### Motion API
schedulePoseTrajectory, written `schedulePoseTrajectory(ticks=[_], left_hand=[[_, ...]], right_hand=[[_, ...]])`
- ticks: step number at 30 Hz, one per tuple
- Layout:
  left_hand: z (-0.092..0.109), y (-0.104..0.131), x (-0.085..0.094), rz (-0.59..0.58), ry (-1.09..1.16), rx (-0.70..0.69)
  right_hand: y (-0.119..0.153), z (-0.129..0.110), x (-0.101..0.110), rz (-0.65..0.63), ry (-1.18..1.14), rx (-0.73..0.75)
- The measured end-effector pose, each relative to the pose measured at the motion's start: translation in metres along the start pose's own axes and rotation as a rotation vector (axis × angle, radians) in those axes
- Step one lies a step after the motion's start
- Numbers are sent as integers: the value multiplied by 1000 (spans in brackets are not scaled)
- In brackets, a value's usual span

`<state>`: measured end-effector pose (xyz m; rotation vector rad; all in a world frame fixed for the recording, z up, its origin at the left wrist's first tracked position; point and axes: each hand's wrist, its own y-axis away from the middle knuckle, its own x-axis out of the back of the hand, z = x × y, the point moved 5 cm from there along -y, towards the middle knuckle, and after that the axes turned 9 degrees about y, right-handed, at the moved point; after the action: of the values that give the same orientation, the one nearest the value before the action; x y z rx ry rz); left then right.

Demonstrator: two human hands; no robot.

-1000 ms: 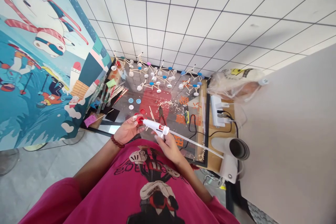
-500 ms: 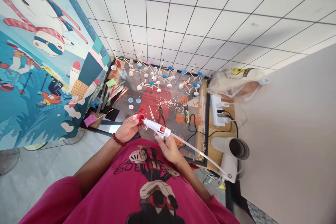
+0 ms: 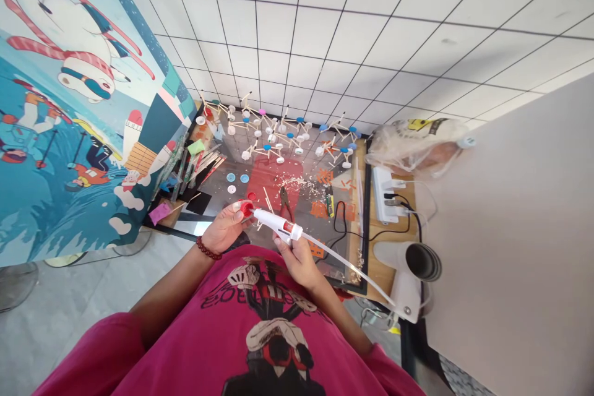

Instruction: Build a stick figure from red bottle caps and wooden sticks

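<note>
Between the fingers of my left hand (image 3: 223, 226) is a red bottle cap (image 3: 246, 208), its hollow side turned to the right. My right hand (image 3: 297, 257) is closed around the handle of a white hot glue gun (image 3: 273, 222). The gun's nozzle points left and reaches the cap's opening; whether it touches the inside I cannot tell. A long glue stick (image 3: 348, 266) runs out of the gun's back toward the lower right. Beyond the hands lie another red cap (image 3: 251, 196), a pair of pliers (image 3: 284, 200) and thin wooden sticks (image 3: 268, 199).
Along the wall stand several small stick-and-cap structures (image 3: 278, 130). Blue caps (image 3: 244, 178), wood shavings (image 3: 297, 182) and orange pieces (image 3: 325, 176) lie on the dark tabletop. A power strip (image 3: 385, 195), a plastic bag (image 3: 417, 145) and cups (image 3: 422, 262) are at the right.
My left hand and the red cap have shifted very slightly left. The glue gun stays at the cap's opening.
</note>
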<state>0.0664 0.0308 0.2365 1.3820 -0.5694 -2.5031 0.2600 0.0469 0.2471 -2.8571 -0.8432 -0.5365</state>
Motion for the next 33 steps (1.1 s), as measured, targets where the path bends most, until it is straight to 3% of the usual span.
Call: schedulePoseTrajectory(ticks=[22, 33], left_hand=[[-5, 3, -2, -3, 32, 7], [0, 2, 5, -17, -12, 24]], right_hand=[[-1, 3, -3, -24, -12, 2], [-2, -1, -3, -16, -11, 27]])
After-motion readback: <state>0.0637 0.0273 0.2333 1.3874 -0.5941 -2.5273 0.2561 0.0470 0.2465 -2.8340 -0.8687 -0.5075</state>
